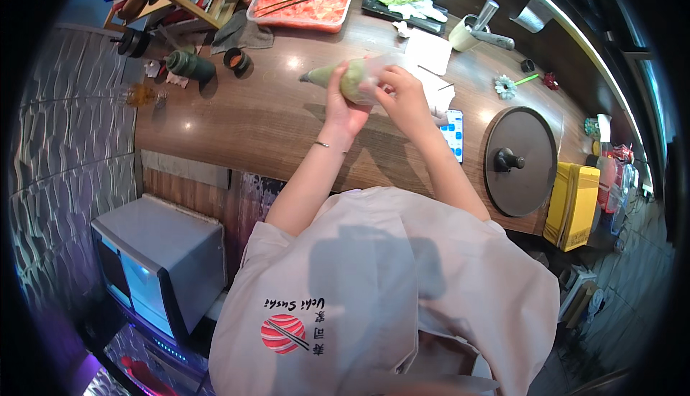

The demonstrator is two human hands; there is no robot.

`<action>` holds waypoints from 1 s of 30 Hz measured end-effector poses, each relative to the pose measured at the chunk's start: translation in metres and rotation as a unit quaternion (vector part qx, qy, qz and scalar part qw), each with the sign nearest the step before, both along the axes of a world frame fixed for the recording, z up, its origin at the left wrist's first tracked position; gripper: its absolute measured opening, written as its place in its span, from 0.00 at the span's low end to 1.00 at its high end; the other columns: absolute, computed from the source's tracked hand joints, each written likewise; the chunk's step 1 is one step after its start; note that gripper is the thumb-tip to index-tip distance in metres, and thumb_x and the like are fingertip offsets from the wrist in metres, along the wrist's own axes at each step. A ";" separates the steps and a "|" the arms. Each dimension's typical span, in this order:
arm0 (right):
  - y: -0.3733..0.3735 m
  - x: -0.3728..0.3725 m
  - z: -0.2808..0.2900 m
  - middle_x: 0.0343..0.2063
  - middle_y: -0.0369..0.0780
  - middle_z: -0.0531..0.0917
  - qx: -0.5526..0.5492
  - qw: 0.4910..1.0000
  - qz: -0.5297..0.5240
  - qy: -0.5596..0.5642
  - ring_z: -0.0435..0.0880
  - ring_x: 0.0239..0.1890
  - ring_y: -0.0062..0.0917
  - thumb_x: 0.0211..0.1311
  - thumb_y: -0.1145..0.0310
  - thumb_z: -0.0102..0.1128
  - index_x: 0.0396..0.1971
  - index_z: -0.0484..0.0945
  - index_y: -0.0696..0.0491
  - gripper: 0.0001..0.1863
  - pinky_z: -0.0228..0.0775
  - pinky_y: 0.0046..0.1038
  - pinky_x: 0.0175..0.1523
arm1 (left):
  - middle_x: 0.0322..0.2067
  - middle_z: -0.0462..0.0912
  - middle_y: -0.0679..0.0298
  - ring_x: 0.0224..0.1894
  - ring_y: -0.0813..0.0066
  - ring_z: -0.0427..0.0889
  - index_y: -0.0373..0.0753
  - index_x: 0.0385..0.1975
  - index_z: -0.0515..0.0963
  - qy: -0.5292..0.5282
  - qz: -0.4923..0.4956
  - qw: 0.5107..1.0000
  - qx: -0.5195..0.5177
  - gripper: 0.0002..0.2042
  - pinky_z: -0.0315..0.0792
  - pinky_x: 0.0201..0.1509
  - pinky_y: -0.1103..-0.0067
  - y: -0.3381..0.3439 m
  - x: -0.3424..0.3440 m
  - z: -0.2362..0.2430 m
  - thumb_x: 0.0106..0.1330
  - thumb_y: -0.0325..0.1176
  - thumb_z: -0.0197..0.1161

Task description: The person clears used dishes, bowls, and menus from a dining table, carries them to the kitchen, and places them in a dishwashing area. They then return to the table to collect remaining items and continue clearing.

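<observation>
Above the wooden counter (251,134) I hold a piping bag (352,82) filled with something pale green. Its dark tip points left. My left hand (345,108) is wrapped round the full part from below. With bent fingers my right hand (401,98) grips the clear, loose upper end of the bag. A phone (453,136) with a lit screen lies just right of my right forearm. Behind my right hand are white sheets (429,52) on the counter.
A tub of pink shredded food (302,4) with chopsticks on it stands at the back, beside a black tray (381,9) with greens. To the left are a green bottle (190,66) and a small dark cup (236,60). A round dark lid (521,180) lies at the right.
</observation>
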State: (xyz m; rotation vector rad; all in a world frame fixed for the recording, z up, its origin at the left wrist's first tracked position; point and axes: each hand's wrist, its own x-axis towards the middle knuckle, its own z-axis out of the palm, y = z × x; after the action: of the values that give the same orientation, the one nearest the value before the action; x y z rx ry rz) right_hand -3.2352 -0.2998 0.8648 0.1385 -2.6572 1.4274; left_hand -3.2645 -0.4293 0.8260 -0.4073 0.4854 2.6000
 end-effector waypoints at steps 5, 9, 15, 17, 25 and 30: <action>0.012 -0.014 0.054 0.52 0.47 0.78 0.080 0.967 -0.007 0.240 0.80 0.52 0.39 0.49 0.53 0.75 0.62 0.73 0.46 0.38 0.73 0.39 0.54 | 0.50 0.80 0.58 0.54 0.63 0.78 0.37 0.52 0.74 -0.031 0.060 0.997 0.042 0.26 0.72 0.62 0.64 -0.005 -0.015 0.002 0.65 0.53 0.59; 0.000 -0.047 0.048 0.60 0.52 0.71 0.254 0.945 0.017 0.207 0.77 0.57 0.45 0.33 0.37 0.77 0.75 0.41 0.38 0.70 0.71 0.50 0.56 | 0.48 0.81 0.59 0.55 0.67 0.78 0.40 0.50 0.76 0.019 0.053 0.998 -0.007 0.26 0.70 0.64 0.66 -0.010 -0.041 0.000 0.66 0.57 0.56; 0.002 -0.093 -0.009 0.35 0.45 0.84 0.178 0.973 0.013 0.149 0.85 0.34 0.42 0.67 0.51 0.59 0.52 0.77 0.49 0.21 0.76 0.37 0.38 | 0.58 0.74 0.64 0.57 0.69 0.74 0.45 0.61 0.69 0.026 -0.009 0.999 -0.023 0.35 0.68 0.61 0.65 0.008 -0.072 -0.003 0.67 0.68 0.46; 0.010 -0.122 -0.013 0.34 0.47 0.84 0.035 0.982 -0.074 0.169 0.85 0.34 0.43 0.70 0.55 0.55 0.44 0.79 0.53 0.16 0.76 0.39 0.36 | 0.60 0.71 0.64 0.60 0.71 0.71 0.45 0.64 0.65 0.095 -0.042 0.988 -0.117 0.37 0.66 0.63 0.66 0.017 -0.089 0.000 0.67 0.70 0.43; 0.119 -0.208 -0.066 0.31 0.53 0.83 0.112 0.926 -0.316 0.173 0.83 0.37 0.50 0.70 0.59 0.51 0.39 0.83 0.54 0.15 0.74 0.45 0.41 | 0.67 0.66 0.59 0.66 0.69 0.66 0.37 0.70 0.59 0.246 -0.221 0.910 -0.249 0.40 0.61 0.68 0.70 -0.025 -0.094 -0.004 0.72 0.67 0.34; 0.166 -0.258 -0.093 0.38 0.52 0.85 0.258 0.905 -0.282 -0.189 0.84 0.46 0.42 0.73 0.51 0.44 0.49 0.82 0.52 0.23 0.75 0.42 0.52 | 0.63 0.72 0.62 0.62 0.74 0.71 0.39 0.68 0.63 0.170 -0.204 0.932 -0.249 0.36 0.65 0.65 0.74 -0.092 -0.062 -0.022 0.75 0.62 0.33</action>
State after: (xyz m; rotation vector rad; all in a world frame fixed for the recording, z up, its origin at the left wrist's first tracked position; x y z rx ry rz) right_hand -3.4928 -0.1339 0.7717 -0.8722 -2.9362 0.5984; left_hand -3.3267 -0.5217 0.8036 0.0035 1.2196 2.1201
